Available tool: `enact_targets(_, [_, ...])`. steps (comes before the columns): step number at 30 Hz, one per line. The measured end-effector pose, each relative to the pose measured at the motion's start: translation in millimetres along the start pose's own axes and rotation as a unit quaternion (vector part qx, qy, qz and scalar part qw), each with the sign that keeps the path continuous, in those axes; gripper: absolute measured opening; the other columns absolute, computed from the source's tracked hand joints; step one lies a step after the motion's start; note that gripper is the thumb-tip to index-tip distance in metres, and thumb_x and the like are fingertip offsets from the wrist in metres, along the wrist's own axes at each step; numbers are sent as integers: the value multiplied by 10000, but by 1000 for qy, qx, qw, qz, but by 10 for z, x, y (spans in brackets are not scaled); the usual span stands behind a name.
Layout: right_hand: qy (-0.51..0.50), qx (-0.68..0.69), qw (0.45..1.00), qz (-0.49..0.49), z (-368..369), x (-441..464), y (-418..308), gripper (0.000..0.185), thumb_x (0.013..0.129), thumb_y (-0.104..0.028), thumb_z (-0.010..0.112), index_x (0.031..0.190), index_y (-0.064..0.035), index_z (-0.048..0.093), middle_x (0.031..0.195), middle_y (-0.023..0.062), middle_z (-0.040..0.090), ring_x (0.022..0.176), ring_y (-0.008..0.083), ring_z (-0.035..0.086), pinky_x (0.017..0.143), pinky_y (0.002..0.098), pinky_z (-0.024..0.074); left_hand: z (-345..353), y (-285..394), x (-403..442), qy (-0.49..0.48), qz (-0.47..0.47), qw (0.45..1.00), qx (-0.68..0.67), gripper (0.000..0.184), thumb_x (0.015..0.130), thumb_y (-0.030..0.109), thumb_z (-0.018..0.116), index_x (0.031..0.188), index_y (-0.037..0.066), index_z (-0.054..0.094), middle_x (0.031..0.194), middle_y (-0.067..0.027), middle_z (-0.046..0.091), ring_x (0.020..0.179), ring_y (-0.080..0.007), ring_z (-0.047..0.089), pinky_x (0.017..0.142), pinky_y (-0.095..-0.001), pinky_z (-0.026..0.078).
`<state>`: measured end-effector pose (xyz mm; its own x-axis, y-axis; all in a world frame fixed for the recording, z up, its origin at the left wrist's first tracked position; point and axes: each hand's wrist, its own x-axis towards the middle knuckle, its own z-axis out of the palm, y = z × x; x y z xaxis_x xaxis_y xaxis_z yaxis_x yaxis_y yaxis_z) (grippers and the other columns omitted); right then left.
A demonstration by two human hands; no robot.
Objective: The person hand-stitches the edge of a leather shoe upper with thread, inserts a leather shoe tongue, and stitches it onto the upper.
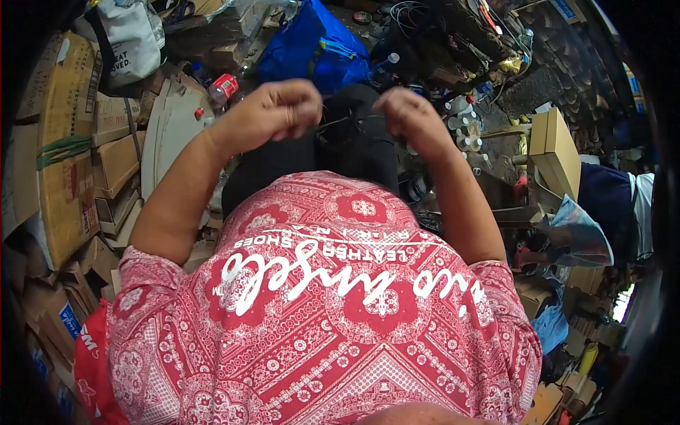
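Both of my hands are raised over my lap, a little apart. My left hand (273, 113) has its fingers curled into a pinch, slightly smeared by motion. My right hand (414, 117) is pinched as well, thumb against the fingers. Between them runs a thin thread (334, 123), faint against the dark background, that seems to reach the fingertips of each hand. Below it, between my knees, is a black item (346, 129) whose kind I cannot make out. Dark trousers (273, 170) cover my legs.
Ahead stands a blue plastic bag (304, 53). Leftward are a red-labelled bottle (224, 86), a white tote bag (131, 42) and stacked cardboard boxes (71, 156). Small clear bottles (464, 131) and a tan box (554, 149) lie to the right amid clutter.
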<state>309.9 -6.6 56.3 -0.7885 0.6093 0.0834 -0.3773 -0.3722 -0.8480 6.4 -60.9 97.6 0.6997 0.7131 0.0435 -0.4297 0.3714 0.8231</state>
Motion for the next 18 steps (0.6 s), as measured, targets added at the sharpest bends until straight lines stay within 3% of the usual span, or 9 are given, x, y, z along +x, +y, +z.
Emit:
enact_targets(1, [86, -235, 965, 80, 63, -134, 45, 261, 952, -292, 534, 1001, -47, 608, 854, 55, 636, 795, 155, 599, 792, 313, 474, -131, -117, -63, 46, -9, 940, 338, 120, 844, 114, 652, 905, 20, 611, 855, -69, 619, 820, -193, 615, 745, -314, 494])
enact_targets(2, [165, -455, 861, 155, 95, -253, 95, 257, 931, -262, 576, 1040, -36, 632, 887, 58, 653, 805, 153, 605, 793, 298, 473, -250, -176, -171, 86, -17, 767, 636, 126, 811, 70, 667, 909, 9, 615, 867, -68, 617, 812, -194, 613, 725, -309, 494])
enact_targets(7, [392, -631, 626, 237, -878, -1720, -225, 262, 853, -260, 647, 1059, -102, 680, 921, 106, 700, 837, 160, 659, 760, 285, 488, -1278, 664, -1564, 395, 4, 591, 703, 201, 766, 74, 646, 953, 2, 661, 933, -144, 645, 872, -259, 633, 783, -332, 482])
enact_targets(9, [468, -646, 541, 266, -1270, -2721, -487, 293, 834, -302, 659, 1068, -129, 683, 943, 129, 692, 870, 214, 669, 803, 317, 491, -1438, 1209, -2252, 506, -85, 412, 753, 239, 843, 198, 624, 995, 19, 669, 939, -150, 662, 865, -282, 647, 773, -352, 486])
enact_targets(10, [484, -689, 427, 331, -1331, -3166, -626, 318, 831, -342, 646, 1065, -131, 685, 986, 142, 681, 930, 258, 660, 839, 348, 485, -1507, 1251, -2425, 507, -86, 411, 753, 239, 843, 198, 624, 995, 19, 669, 939, -150, 662, 865, -282, 647, 773, -352, 486])
enact_targets(12, [490, -643, 390, 440, -1615, -3853, -680, 348, 835, -376, 621, 1103, -159, 673, 1064, 147, 659, 999, 294, 632, 873, 372, 473, -1562, 1294, -2597, 569, -143, 346, 732, 266, 854, 219, 616, 1026, 23, 667, 938, -153, 669, 889, -280, 644, 789, -345, 482])
enact_targets(13, [432, -669, 383, 468, -1617, -3741, -626, 368, 840, -379, 612, 1145, -176, 650, 1090, 149, 648, 1020, 294, 623, 878, 371, 471, -1671, 1125, -2411, 541, -166, 334, 754, 273, 850, 199, 615, 1062, 32, 660, 973, -167, 661, 899, -292, 640, 812, -353, 480])
enact_targets(14, [374, -692, 372, 493, -1632, -3505, -526, 392, 845, -383, 603, 1187, -193, 627, 1115, 151, 638, 1041, 293, 614, 882, 370, 468, -1786, 809, -2145, 511, -103, 428, 739, 300, 834, 167, 617, 1106, 43, 647, 1030, -172, 646, 943, -291, 622, 851, -369, 466])
enact_targets(18, [361, -545, 691, 307, -1038, -1721, 105, 490, 855, -323, 637, 1317, -206, 523, 1150, 153, 633, 1057, 229, 601, 907, 318, 443, -679, -252, -347, 282, 16, 688, 668, 442, 773, 32, 628, 1210, 90, 600, 1139, -113, 601, 1079, -239, 561, 944, -321, 440])
